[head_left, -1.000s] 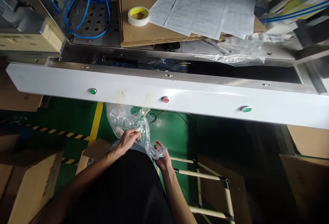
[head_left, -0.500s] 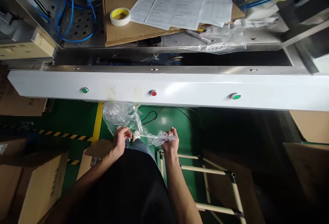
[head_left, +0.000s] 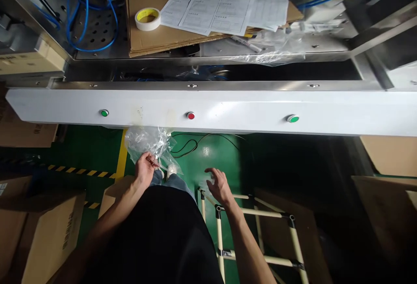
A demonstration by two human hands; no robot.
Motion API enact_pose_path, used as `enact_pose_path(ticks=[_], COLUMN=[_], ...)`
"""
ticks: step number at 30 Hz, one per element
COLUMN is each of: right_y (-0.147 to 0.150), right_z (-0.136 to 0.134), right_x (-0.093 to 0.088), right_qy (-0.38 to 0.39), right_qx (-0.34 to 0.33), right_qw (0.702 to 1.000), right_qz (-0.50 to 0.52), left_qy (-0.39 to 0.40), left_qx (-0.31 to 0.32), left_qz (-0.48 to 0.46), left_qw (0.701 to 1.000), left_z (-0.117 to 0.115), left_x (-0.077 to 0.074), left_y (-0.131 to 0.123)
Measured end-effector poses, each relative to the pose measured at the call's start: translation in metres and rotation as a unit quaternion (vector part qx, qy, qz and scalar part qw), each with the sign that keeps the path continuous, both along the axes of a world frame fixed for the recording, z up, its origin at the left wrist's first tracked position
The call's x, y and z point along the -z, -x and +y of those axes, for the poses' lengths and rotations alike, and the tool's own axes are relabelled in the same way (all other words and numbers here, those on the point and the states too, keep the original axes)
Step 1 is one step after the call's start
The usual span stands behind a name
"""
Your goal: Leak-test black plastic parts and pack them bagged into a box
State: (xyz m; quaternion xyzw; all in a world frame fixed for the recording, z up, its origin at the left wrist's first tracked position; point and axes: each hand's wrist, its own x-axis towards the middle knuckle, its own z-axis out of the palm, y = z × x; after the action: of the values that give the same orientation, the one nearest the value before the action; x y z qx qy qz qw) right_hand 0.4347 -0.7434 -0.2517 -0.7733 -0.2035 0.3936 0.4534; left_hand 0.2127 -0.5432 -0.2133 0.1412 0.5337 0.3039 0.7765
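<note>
My left hand (head_left: 144,170) is closed on a crumpled clear plastic bag (head_left: 146,143), held low in front of my body, just below the white machine panel (head_left: 228,112). My right hand (head_left: 219,184) hangs apart from the bag with its fingers spread and nothing in it, above the green floor and the top of a pipe-frame rack (head_left: 257,212). The panel carries two green buttons (head_left: 104,113) and one red button (head_left: 190,116).
On the machine top lie a cardboard sheet (head_left: 163,36), printed papers (head_left: 224,4), a roll of tape (head_left: 147,18), blue hoses (head_left: 84,10) and loose plastic film (head_left: 270,56). Cardboard boxes (head_left: 45,232) stand at my left and right. A black cable (head_left: 195,143) lies on the green floor.
My right hand has let go of the bag's stretched end and opened. The bag has gathered back toward my left hand, which still grips it.
</note>
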Motion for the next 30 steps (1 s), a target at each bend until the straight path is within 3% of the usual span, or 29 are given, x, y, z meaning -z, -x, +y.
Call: enact_pose_path(ticks=[5,9,13,17,20,23,25,27,30], right_y=[-0.007,-0.005,-0.009,0.001,0.025,0.047,0.052,0.05,0.041], right_z=[-0.002,0.013,0.034,0.064,0.083,0.094,0.096,0.097,0.094], right_x=[-0.013,-0.045,-0.075,-0.086,-0.08,-0.058,-0.037,-0.014,0.017], right_qy=[-0.023,-0.117,-0.148,-0.149,-0.125,-0.112,-0.113,-0.08,-0.009], right_qx=[0.098,0.186,0.16,0.08,-0.016,-0.079,-0.057,0.007,0.078], right_qw=[0.994,0.959,0.943,0.951,0.969,0.988,0.99,0.988,0.992], right_qz=[0.036,0.181,0.252,0.258,0.214,0.074,-0.057,-0.13,-0.102], left_qy=[-0.002,-0.003,-0.073,-0.146,-0.194,-0.204,-0.196,-0.193,-0.172], left_qx=[0.134,0.208,0.214,0.207,0.243,0.254,0.214,0.176,0.131], left_qz=[0.08,0.148,0.167,0.106,0.051,0.091,0.143,0.183,0.216], left_qw=[0.988,0.967,0.96,0.962,0.949,0.941,0.946,0.948,0.952], left_z=[-0.015,-0.029,-0.031,-0.031,-0.034,-0.035,-0.032,-0.029,-0.025], left_x=[0.008,0.017,0.02,0.008,-0.001,0.002,0.011,0.021,0.035], left_y=[0.009,0.022,0.022,0.009,0.007,0.015,0.027,0.04,0.059])
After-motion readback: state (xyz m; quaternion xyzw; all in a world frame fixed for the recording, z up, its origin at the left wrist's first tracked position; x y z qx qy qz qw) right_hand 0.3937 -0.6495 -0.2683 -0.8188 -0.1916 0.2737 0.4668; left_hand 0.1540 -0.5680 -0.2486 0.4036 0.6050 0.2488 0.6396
